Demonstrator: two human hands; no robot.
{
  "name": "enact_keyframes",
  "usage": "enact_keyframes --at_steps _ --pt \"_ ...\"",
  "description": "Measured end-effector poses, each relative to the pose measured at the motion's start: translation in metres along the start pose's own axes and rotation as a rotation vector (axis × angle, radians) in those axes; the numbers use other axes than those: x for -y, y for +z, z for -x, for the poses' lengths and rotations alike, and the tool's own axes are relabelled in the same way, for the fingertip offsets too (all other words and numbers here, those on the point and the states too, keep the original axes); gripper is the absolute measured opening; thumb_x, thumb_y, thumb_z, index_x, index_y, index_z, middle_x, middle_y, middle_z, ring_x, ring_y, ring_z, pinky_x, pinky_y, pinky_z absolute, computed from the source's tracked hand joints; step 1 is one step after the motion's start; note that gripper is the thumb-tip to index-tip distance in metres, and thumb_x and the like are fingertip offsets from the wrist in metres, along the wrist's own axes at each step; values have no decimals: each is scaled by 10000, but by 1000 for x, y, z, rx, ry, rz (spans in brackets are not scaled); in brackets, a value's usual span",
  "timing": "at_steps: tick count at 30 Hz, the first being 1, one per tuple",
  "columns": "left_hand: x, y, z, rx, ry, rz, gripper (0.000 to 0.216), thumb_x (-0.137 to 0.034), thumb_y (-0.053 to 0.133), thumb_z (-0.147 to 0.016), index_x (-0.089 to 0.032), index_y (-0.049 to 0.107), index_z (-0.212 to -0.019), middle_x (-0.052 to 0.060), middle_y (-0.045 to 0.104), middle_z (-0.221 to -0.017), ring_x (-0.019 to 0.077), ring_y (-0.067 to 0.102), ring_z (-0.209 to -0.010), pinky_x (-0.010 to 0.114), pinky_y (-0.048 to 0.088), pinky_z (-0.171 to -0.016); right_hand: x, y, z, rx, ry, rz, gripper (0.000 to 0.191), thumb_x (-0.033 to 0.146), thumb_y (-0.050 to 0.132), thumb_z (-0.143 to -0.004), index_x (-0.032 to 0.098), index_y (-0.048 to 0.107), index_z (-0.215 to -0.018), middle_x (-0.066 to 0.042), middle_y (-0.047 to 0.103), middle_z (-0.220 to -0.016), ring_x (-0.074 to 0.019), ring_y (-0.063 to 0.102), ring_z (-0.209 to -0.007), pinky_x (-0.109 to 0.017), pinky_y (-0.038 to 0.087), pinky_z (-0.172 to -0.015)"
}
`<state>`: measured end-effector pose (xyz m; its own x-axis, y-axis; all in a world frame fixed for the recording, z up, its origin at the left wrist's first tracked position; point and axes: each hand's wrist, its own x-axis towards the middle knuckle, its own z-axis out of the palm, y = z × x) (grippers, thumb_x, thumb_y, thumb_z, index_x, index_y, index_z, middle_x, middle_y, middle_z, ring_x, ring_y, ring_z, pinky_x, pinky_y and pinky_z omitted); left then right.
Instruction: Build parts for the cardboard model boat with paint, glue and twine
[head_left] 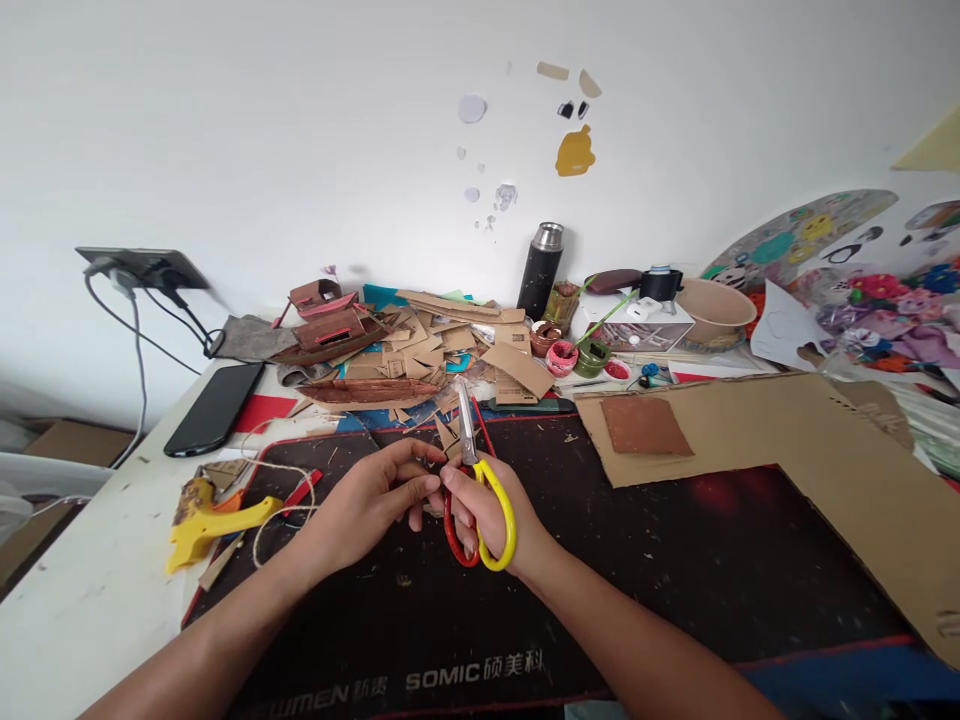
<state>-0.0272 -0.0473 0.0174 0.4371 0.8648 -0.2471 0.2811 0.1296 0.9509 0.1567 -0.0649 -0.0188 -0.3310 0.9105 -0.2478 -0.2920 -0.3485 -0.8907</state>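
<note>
Gripping scissors over middle of mat: right hand; left hand, fingers bent, hold indeterminable; already cut, scraps toward desk's back edge; remaining, apparently, large cardboard, right edge.

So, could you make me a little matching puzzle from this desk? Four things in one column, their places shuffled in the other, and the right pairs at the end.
Things:
1. Scissors
2. Glue gun
3. Black flask
4. Reddish-brown square

Places:
A. Standing near the wall
B. Lying on the large cardboard sheet
C. Held in the right hand
D. By the left edge of the dark mat

Right pairs: 1-C, 2-D, 3-A, 4-B
</note>
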Motion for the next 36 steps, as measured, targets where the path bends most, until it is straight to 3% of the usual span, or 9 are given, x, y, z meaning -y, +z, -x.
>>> enact_keyframes --at_steps 7,11,13,16,22,32,36 --pt "-5 -14 7 -15 -1 -206 348 -551 603 -986 -224 721 -1008 15 774 -862 163 632 -630 283 501 -662 6 -4 -1 -48 -18 -10 539 698 788 -813 238 520 -895 146 446 -447 -79 373 -271 -181 335 -278" --pt "-4 -25 7 73 26 -362 379 -566 572 -1000 -251 767 -921 15 771 -857 207 688 -745 289 514 -717 9 -7 0 -60 -28 -21 532 680 803 -807 235 525 -900 145 454 -463 -75 379 -278 -181 360 -291" --pt "-3 -29 1 -38 92 -495 390 -577 557 -1001 -261 777 -938 36 791 -926 249 720 -868 314 527 -796 11 -8 1 -66 -29 -28 528 673 806 -805 234 526 -898 147 450 -460 -75 376 -277 -183 362 -292" --pt "1 -35 -15 -316 187 -758 334 -495 534 -1000 -247 745 -924 78 794 -970 294 732 -928 358 524 -832 12 -8 1 -62 -26 -21 529 673 809 -805 234 525 -893 146 450 -454 -73 367 -276 -181 354 -292" --pt "13 -35 -48 -362 114 -1180 261 -347 522 -1029 -204 739 -1050 135 806 -1068 340 764 -968 382 517 -765 11 -9 2 -27 -17 16 525 682 793 -821 235 529 -898 142 454 -452 -80 382 -275 -182 349 -293" --pt "28 -35 -56 -320 99 -1277 255 -281 454 -1045 -187 691 -1047 134 771 -1053 313 750 -958 373 519 -763 12 -9 -2 -35 -21 3 522 675 800 -811 239 528 -901 148 440 -455 -78 371 -282 -183 364 -294" --pt "23 -36 -54 -348 136 -1124 251 -327 462 -1009 -196 674 -990 134 768 -1021 309 732 -932 381 515 -783 14 -9 -2 -41 -23 14 515 678 782 -818 238 526 -894 146 443 -452 -81 370 -279 -189 365 -292"
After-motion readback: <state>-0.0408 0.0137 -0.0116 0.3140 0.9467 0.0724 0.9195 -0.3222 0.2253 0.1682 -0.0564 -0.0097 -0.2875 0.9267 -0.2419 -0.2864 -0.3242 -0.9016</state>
